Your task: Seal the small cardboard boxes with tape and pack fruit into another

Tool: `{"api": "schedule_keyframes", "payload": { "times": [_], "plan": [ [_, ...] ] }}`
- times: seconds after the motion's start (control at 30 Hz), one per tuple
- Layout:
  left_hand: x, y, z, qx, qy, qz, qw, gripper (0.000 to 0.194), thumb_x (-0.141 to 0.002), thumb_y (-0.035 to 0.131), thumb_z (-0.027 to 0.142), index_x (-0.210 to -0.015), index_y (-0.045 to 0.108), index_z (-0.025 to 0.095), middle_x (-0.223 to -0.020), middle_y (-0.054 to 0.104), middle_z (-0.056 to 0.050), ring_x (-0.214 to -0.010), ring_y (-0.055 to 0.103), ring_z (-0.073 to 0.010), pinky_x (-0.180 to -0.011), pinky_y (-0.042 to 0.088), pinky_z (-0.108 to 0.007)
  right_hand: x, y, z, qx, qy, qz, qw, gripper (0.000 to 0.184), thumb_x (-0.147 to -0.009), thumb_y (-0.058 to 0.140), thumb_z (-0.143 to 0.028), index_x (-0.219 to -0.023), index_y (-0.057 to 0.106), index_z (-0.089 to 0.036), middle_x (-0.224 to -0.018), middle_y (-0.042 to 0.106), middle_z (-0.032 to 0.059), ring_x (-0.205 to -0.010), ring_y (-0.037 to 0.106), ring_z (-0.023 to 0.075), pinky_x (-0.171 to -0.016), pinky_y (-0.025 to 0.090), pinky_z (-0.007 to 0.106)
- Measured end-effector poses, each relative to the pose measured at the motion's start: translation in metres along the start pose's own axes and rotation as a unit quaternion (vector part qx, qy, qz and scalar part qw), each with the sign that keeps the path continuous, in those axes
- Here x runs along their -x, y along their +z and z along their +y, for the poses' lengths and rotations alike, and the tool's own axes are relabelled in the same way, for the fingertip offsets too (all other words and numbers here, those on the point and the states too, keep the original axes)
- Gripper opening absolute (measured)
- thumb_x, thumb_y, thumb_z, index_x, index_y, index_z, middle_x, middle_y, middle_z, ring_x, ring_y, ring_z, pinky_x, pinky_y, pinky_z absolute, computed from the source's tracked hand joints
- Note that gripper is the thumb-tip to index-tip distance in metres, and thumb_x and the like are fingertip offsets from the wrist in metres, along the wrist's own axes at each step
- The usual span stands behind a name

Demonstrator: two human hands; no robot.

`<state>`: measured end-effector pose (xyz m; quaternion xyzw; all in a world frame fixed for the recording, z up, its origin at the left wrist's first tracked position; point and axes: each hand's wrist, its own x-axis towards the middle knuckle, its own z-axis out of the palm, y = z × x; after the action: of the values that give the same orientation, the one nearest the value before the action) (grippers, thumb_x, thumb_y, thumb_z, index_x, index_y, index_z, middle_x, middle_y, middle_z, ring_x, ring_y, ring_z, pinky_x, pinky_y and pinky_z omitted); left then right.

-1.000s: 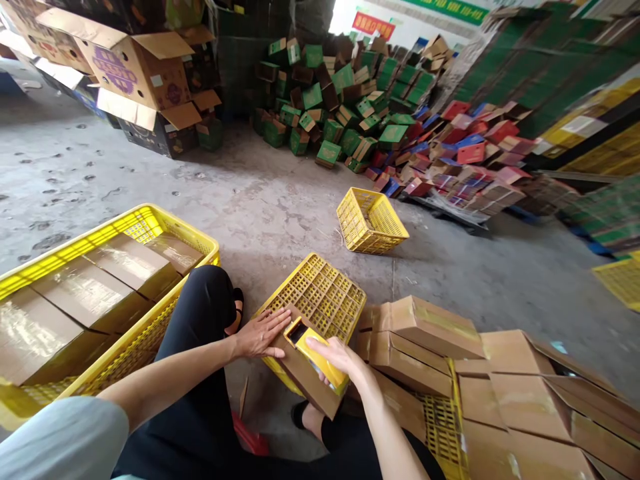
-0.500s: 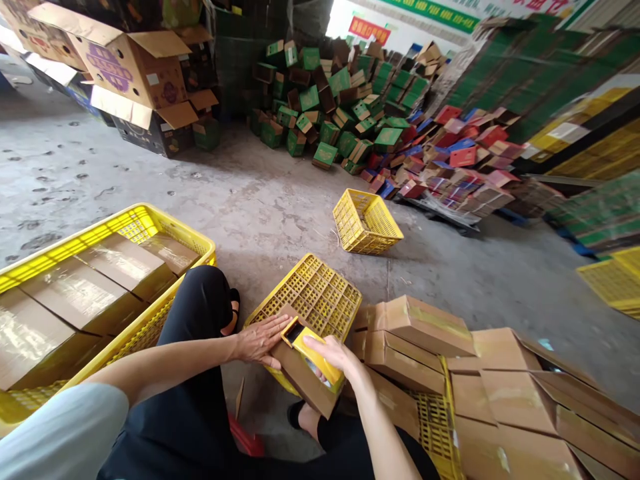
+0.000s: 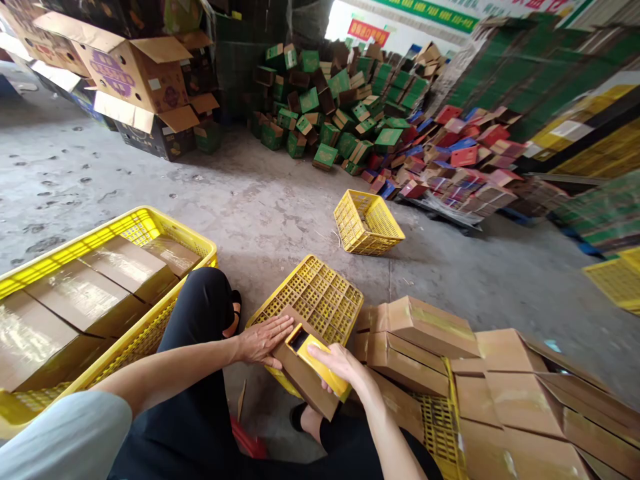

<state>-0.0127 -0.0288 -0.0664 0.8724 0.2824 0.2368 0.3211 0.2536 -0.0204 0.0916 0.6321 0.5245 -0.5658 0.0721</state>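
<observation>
Between my knees a brown cardboard box [image 3: 306, 383] lies on an upturned yellow crate [image 3: 325, 293] with a gridded base. My left hand [image 3: 263, 340] rests flat on the box's far left end, fingers stretched out. In my right hand [image 3: 340, 367] is a yellow tape dispenser [image 3: 313, 350], held against the top of the box. Its dark front opening faces my left hand. The underside of the dispenser, and any tape beneath it, is hidden.
On the left stands a large yellow crate [image 3: 195, 235] holding several taped boxes [image 3: 80, 293]. Stacked cardboard boxes [image 3: 520, 400] fill the lower right. A small yellow crate [image 3: 367, 223] sits on the floor ahead. Heaped green cartons [image 3: 325, 133] and red cartons [image 3: 465, 157] lie beyond.
The tape dispenser and my right hand have shifted slightly right and toward me along the box. My left hand stays flat in the same place.
</observation>
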Motion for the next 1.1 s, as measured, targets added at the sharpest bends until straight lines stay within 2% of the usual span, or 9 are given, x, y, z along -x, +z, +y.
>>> {"api": "schedule_keyframes", "payload": {
  "times": [0.13, 0.3, 0.43, 0.6, 0.8, 0.97, 1.1],
  "plan": [
    [0.001, 0.002, -0.002, 0.013, -0.004, 0.009, 1.000, 0.108, -0.089, 0.060, 0.079, -0.169, 0.021, 0.018, -0.172, 0.020, -0.020, -0.160, 0.017, -0.0408, -0.131, 0.008, -0.056, 0.012, -0.005, 0.016, -0.018, 0.008, 0.012, 1.000, 0.051, -0.096, 0.053, -0.062, -0.074, 0.067, -0.019, -0.049, 0.067, 0.0037, -0.041, 0.063, 0.0188, -0.048, 0.057, 0.030],
    [-0.003, 0.001, 0.003, -0.001, -0.004, -0.001, 1.000, 0.110, -0.088, 0.061, 0.080, -0.168, 0.022, 0.015, -0.171, 0.021, -0.022, -0.160, 0.017, -0.0413, -0.131, 0.008, -0.055, 0.010, -0.004, 0.024, -0.017, -0.010, 0.030, 0.999, 0.050, -0.096, 0.056, -0.061, -0.072, 0.067, -0.018, -0.047, 0.066, 0.0038, -0.039, 0.062, 0.0187, -0.044, 0.054, 0.027],
    [-0.011, 0.009, 0.015, -0.014, 0.002, -0.014, 1.000, 0.111, -0.089, 0.056, 0.082, -0.170, 0.015, 0.018, -0.172, 0.020, -0.019, -0.159, 0.020, -0.0391, -0.132, 0.007, -0.053, 0.003, -0.005, 0.028, -0.027, -0.013, 0.026, 0.999, 0.053, -0.095, 0.055, -0.064, -0.070, 0.066, -0.019, -0.047, 0.066, 0.0042, -0.038, 0.061, 0.0181, -0.043, 0.053, 0.026],
    [-0.016, 0.018, 0.023, -0.050, 0.000, -0.024, 0.998, 0.115, -0.090, 0.053, 0.082, -0.170, 0.005, 0.015, -0.173, 0.015, -0.020, -0.160, 0.018, -0.0382, -0.132, 0.011, -0.049, 0.001, -0.007, 0.029, -0.022, -0.001, 0.017, 1.000, 0.053, -0.096, 0.053, -0.063, -0.071, 0.066, -0.018, -0.048, 0.066, 0.0049, -0.041, 0.063, 0.0186, -0.044, 0.054, 0.026],
    [-0.017, 0.011, 0.017, -0.090, 0.018, -0.060, 0.994, 0.115, -0.093, 0.049, 0.081, -0.169, 0.000, 0.011, -0.173, 0.013, -0.022, -0.160, 0.017, -0.0378, -0.131, 0.015, -0.051, 0.000, -0.005, 0.029, -0.020, 0.002, 0.008, 1.000, 0.055, -0.095, 0.053, -0.067, -0.079, 0.067, -0.016, -0.052, 0.069, 0.0073, -0.047, 0.068, 0.0214, -0.046, 0.057, 0.029],
    [-0.017, 0.015, 0.011, -0.117, 0.035, -0.053, 0.991, 0.110, -0.096, 0.048, 0.078, -0.169, 0.002, 0.009, -0.172, 0.015, -0.025, -0.160, 0.017, -0.0376, -0.130, 0.017, -0.052, 0.011, -0.009, 0.036, -0.019, 0.021, 0.006, 1.000, 0.055, -0.093, 0.053, -0.069, -0.080, 0.067, -0.017, -0.056, 0.070, 0.0086, -0.049, 0.069, 0.0226, -0.048, 0.059, 0.032],
    [-0.015, 0.019, 0.008, -0.126, 0.038, -0.045, 0.990, 0.109, -0.096, 0.048, 0.078, -0.169, 0.005, 0.010, -0.171, 0.016, -0.025, -0.160, 0.018, -0.0378, -0.130, 0.019, -0.053, 0.027, -0.012, 0.046, -0.019, 0.024, 0.013, 0.999, 0.057, -0.093, 0.051, -0.070, -0.079, 0.068, -0.018, -0.056, 0.071, 0.0077, -0.047, 0.067, 0.0200, -0.048, 0.058, 0.029]
  ]
}}
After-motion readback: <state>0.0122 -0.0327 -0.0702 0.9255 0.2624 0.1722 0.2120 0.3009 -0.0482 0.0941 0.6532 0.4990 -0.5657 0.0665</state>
